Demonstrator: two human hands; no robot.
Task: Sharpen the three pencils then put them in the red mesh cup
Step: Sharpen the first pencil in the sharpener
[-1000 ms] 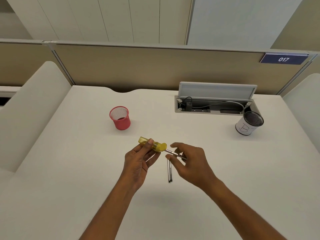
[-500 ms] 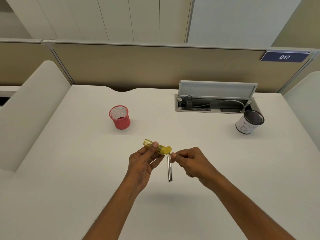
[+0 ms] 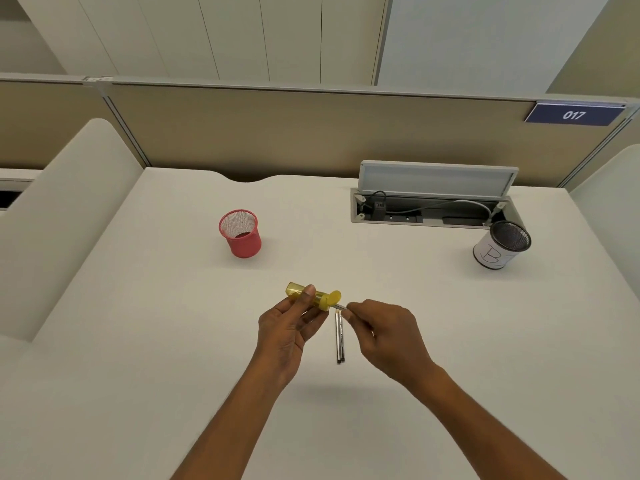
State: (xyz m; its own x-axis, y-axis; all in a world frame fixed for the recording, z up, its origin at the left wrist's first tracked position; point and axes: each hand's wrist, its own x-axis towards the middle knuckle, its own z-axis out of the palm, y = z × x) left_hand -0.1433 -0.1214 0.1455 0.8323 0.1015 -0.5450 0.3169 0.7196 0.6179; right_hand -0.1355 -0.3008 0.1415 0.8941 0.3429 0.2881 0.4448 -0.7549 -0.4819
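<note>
My left hand grips a yellow see-through sharpener tube above the desk, thumb on top. My right hand pinches a dark pencil whose tip is in the sharpener's yellow end; most of that pencil is hidden by my fingers. Two more dark pencils lie side by side on the white desk between my hands. The red mesh cup stands upright at the back left, apart from both hands.
A black mesh cup with a white label stands at the back right. Behind it an open cable tray with its lid raised sits in the desk. Beige partition walls close off the far edge and both sides.
My right hand closed from a loose spread grip to a tight pinch on the pencil and pushed it toward the sharpener's mouth. My left hand with the sharpener shifted slightly right.
</note>
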